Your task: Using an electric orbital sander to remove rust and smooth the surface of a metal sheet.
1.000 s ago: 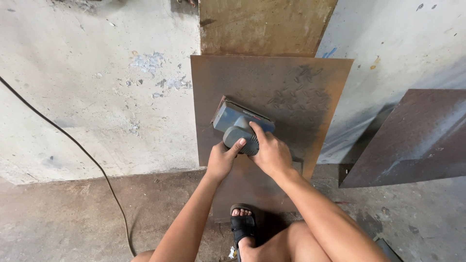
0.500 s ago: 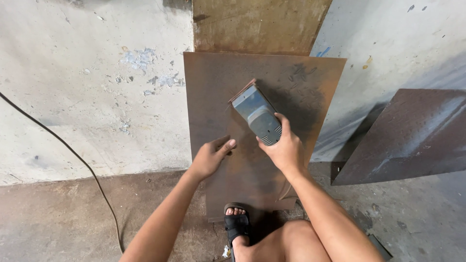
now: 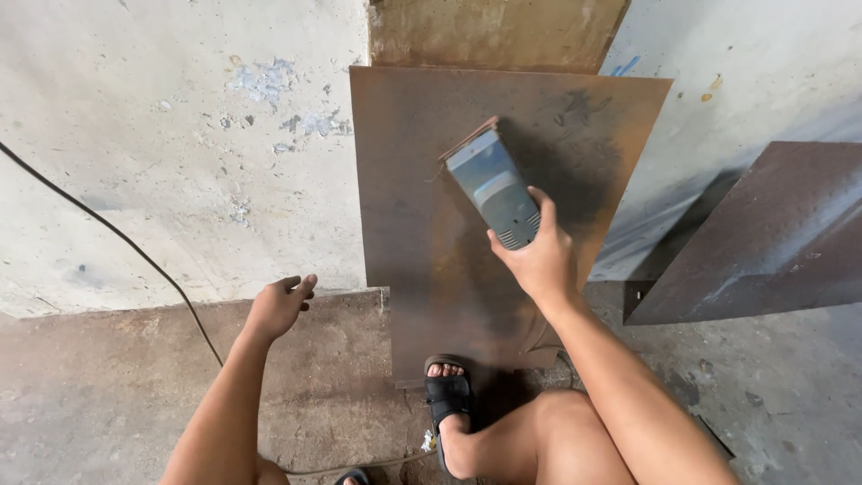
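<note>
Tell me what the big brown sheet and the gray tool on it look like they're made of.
The brown sheet looks like rusted steel plate: flat, thin-edged, with a mottled matte orange-brown surface. The gray tool, gripped in the right hand, seems to be molded plastic: smooth, slightly glossy, with vent slots; its base plate's material is unclear.

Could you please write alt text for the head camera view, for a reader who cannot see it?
The right hand holds a grey-blue power sander against a rusty metal sheet that leans on a pale wall. The left hand hangs open and empty beside the sheet. A foot in a black sandal stands at the sheet's base, and a black cable crosses the wall.
</note>
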